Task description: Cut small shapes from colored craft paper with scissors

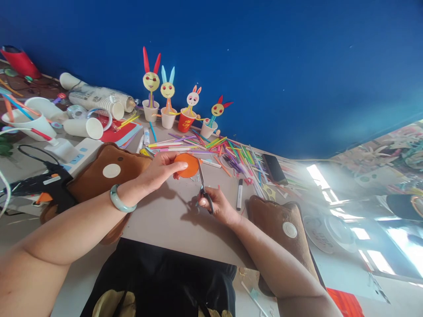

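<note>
An orange paper disc (188, 165) is pinched between the thumb and fingers of my left hand (161, 169), above the middle of the table. My right hand (218, 206) is closed round the black handles of a pair of scissors (203, 180). The scissor blades point up and touch, or nearly touch, the disc's right edge. A pale green bangle (120, 199) circles my left wrist. Behind the hands stand several paper cups with rabbit-faced figures, one of them a red cup (186, 121).
Colourful sticks (243, 160) lie scattered behind the hands, near a phone (275, 169) and a marker (239, 194). Brown cushions sit left (95, 169) and right (277, 224). A black glue gun (54, 182) and stacked paper cups (95, 102) are at the left.
</note>
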